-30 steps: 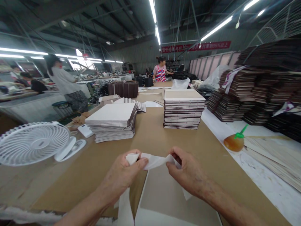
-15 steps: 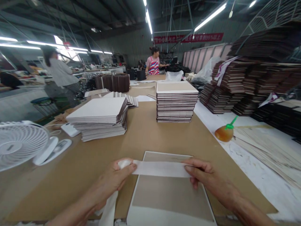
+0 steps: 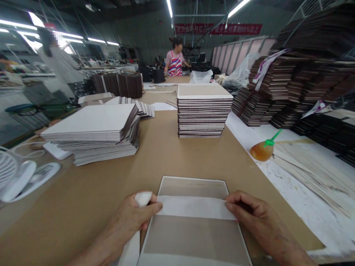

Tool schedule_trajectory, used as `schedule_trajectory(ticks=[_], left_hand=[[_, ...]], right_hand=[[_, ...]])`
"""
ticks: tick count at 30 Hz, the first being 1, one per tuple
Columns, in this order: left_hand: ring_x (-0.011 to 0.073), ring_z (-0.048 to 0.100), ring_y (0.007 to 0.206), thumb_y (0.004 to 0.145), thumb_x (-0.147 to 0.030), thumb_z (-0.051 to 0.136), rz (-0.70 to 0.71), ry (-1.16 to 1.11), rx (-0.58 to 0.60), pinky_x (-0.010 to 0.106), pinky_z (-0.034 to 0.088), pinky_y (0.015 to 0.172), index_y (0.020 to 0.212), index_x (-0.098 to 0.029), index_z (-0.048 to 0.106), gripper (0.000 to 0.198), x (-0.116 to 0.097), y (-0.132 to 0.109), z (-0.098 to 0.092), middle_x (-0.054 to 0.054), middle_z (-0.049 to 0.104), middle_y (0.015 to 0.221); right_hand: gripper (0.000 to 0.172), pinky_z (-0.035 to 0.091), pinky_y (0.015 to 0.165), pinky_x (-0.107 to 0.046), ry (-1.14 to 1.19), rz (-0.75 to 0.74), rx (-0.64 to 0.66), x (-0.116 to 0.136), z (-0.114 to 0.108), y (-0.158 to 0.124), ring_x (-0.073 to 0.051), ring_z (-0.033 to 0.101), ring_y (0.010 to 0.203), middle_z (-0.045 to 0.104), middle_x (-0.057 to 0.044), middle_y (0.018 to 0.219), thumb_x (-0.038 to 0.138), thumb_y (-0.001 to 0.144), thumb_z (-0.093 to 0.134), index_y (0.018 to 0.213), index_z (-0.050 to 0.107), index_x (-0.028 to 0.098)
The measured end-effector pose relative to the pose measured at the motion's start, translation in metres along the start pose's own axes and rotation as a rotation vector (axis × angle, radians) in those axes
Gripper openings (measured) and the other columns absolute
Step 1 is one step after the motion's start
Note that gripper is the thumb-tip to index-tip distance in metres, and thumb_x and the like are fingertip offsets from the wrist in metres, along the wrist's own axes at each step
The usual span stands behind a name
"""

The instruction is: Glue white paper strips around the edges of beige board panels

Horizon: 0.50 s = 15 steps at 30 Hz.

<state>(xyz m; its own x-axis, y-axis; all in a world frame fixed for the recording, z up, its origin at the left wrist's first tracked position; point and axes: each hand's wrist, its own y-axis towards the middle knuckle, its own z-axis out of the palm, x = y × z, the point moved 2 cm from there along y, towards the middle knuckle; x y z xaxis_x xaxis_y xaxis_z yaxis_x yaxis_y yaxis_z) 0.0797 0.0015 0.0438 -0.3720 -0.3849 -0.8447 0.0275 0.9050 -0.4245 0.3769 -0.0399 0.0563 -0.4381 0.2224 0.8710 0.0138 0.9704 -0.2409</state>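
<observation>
A grey-beige panel with white edges (image 3: 194, 236) lies on the brown tabletop in front of me. Across its upper part stretches a white strip (image 3: 194, 207), pulled flat between both hands. My left hand (image 3: 141, 212) pinches the strip's left end at the panel's left edge, with a bunched white piece between its fingers and a length hanging below. At the right edge, my right hand (image 3: 246, 210) pinches the other end between thumb and fingers.
Pale boards are stacked (image 3: 94, 129) at left, and a neat board stack (image 3: 203, 111) stands beyond the panel. An orange pouch with a green straw (image 3: 261, 151) lies right. A white fan (image 3: 8, 170) is far left. Another person (image 3: 175, 61) stands behind.
Both hands and the strip have moved slightly down and toward me over the panel, and the hands are a little farther apart. The camera view has shifted too.
</observation>
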Motion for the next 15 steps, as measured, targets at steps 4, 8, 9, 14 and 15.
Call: schedule_trajectory(ticks=[4, 8, 9, 14, 15], left_hand=[[0.0105, 0.036, 0.041, 0.069, -0.053, 0.066, -0.016, 0.037, 0.038, 0.022, 0.023, 0.047, 0.07, -0.018, 0.06, 0.035, -0.004, 0.014, 0.001, -0.006, 0.047, 0.039], [0.0117, 0.038, 0.043, 0.074, -0.048, 0.061, 0.014, 0.074, 0.046, 0.022, 0.025, 0.048, 0.069, -0.02, 0.057, 0.029, -0.013, 0.026, 0.003, -0.007, 0.048, 0.042], [0.0118, 0.038, 0.043, 0.075, -0.047, 0.059, 0.029, 0.088, 0.045, 0.022, 0.025, 0.048, 0.07, -0.02, 0.057, 0.027, -0.017, 0.028, 0.004, -0.007, 0.047, 0.042], [0.0126, 0.039, 0.041, 0.076, -0.046, 0.057, 0.107, 0.137, 0.004, 0.022, 0.027, 0.047, 0.069, -0.021, 0.06, 0.026, -0.029, 0.037, 0.008, -0.007, 0.045, 0.04], [0.0127, 0.039, 0.04, 0.074, -0.046, 0.058, 0.105, 0.14, -0.006, 0.022, 0.026, 0.046, 0.068, -0.021, 0.059, 0.025, -0.029, 0.038, 0.009, -0.008, 0.044, 0.04]], right_hand=[[0.026, 0.042, 0.062, -0.025, -0.076, 0.043, -0.026, -0.004, -0.004, 0.016, -0.016, 0.054, 0.07, 0.059, 0.001, 0.073, 0.046, 0.086, 0.05, 0.082, 0.058, 0.022], [0.027, 0.041, 0.062, -0.025, -0.15, 0.001, -0.033, -0.006, -0.009, 0.032, -0.016, 0.053, 0.069, 0.057, 0.001, 0.07, 0.047, 0.084, 0.051, 0.077, 0.059, 0.022], [0.027, 0.041, 0.062, -0.025, -0.157, 0.002, -0.04, -0.006, -0.01, 0.036, -0.016, 0.053, 0.068, 0.057, 0.001, 0.069, 0.047, 0.083, 0.052, 0.076, 0.06, 0.022], [0.027, 0.043, 0.059, -0.026, -0.135, 0.03, -0.098, -0.007, -0.012, 0.052, -0.016, 0.054, 0.065, 0.059, 0.001, 0.068, 0.048, 0.078, 0.056, 0.08, 0.061, 0.022], [0.028, 0.045, 0.059, -0.026, -0.123, 0.038, -0.115, -0.01, -0.012, 0.055, -0.017, 0.056, 0.066, 0.06, 0.0, 0.069, 0.048, 0.077, 0.057, 0.085, 0.061, 0.022]])
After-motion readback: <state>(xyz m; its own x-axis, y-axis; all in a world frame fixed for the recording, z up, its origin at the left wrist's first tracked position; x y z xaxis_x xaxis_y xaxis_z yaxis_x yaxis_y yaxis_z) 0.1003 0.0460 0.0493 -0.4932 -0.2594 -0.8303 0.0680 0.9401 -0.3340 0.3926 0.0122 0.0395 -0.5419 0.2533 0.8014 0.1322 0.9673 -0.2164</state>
